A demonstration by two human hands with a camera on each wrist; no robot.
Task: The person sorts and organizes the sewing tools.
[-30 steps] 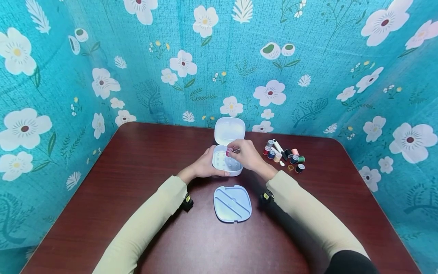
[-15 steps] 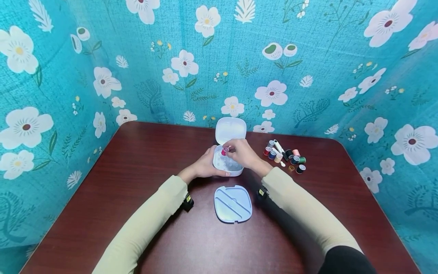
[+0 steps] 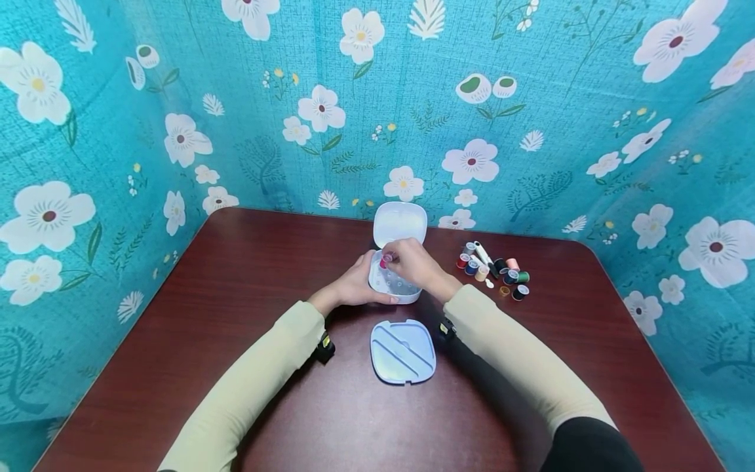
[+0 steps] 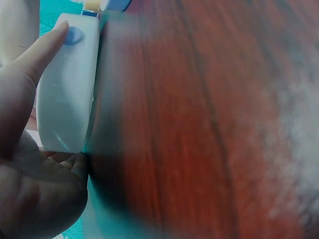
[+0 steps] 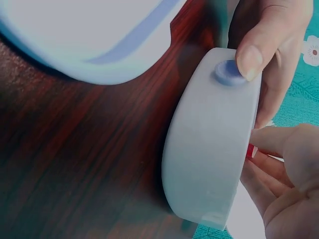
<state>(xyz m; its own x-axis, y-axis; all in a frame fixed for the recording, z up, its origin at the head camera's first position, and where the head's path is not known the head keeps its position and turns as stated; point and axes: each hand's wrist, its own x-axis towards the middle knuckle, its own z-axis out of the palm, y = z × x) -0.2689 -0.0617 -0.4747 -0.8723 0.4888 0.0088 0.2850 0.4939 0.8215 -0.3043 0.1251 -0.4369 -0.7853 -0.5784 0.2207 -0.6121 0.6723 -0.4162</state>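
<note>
A white sewing box [image 3: 407, 299] stands with its lid [image 3: 400, 224] tipped back. My left hand [image 3: 354, 283] grips it from the left, fingers along the side; its thumb lies at the blue round button [image 4: 73, 36] on the front wall in the left wrist view. Over the back left of the box, my right hand [image 3: 413, 263] pinches a magenta thread spool [image 3: 385, 260]. Small pegs line the box floor, partly hidden under that hand. From the right wrist, only a bit of the spool [image 5: 251, 151] shows past the box wall.
A pale blue tray [image 3: 404, 352] with diagonal ridges lies in front of the box. To the right are several thread spools, among them a red one [image 3: 463, 261] and a green one [image 3: 522, 276], plus a white-and-dark pen-shaped tool [image 3: 482, 252] and a small gold ring [image 3: 504, 291].
My right hand has carried the magenta spool leftward within the box, to its back left part. The left hand keeps its grip; the box and the other spools stay put.
</note>
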